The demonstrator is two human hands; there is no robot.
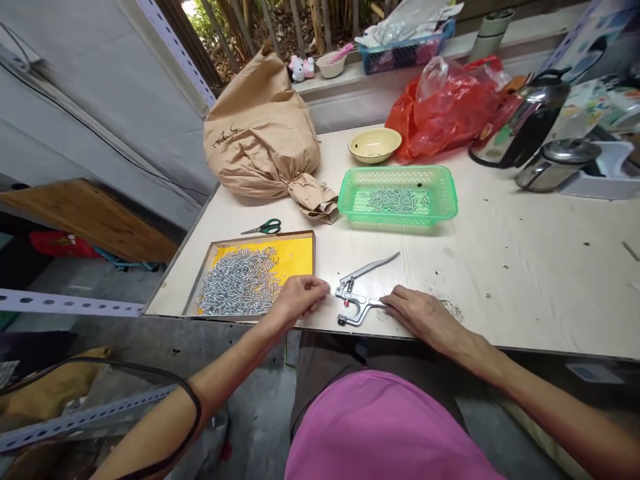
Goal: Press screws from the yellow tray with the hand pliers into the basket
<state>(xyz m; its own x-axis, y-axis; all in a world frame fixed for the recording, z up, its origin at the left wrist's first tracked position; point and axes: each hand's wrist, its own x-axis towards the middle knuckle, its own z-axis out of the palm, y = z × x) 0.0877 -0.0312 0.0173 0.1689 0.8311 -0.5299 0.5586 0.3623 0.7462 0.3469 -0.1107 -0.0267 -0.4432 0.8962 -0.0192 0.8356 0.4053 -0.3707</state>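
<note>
Snap pliers (356, 299) with grey metal handles lie on the table in front of me, one handle raised and a small red part near the jaw. My right hand (425, 312) rests on the table with its fingers closed over the end of the lower handle. Just left of the jaw, my left hand (300, 295) is closed in a pinch; what sits between its fingertips is too small to make out. Beside that hand is a shallow box (299, 257) with a yellow bottom, holding a heap of small silvery metal pieces (237, 283).
Behind the pliers stands a green basket (435, 213) with similar metal pieces. Green-handled scissors (269, 227) lie behind the box. Farther back are a brown paper bag (260, 140), a yellow bowl (375, 155), a red plastic bag (440, 107) and a steel kettle (527, 120).
</note>
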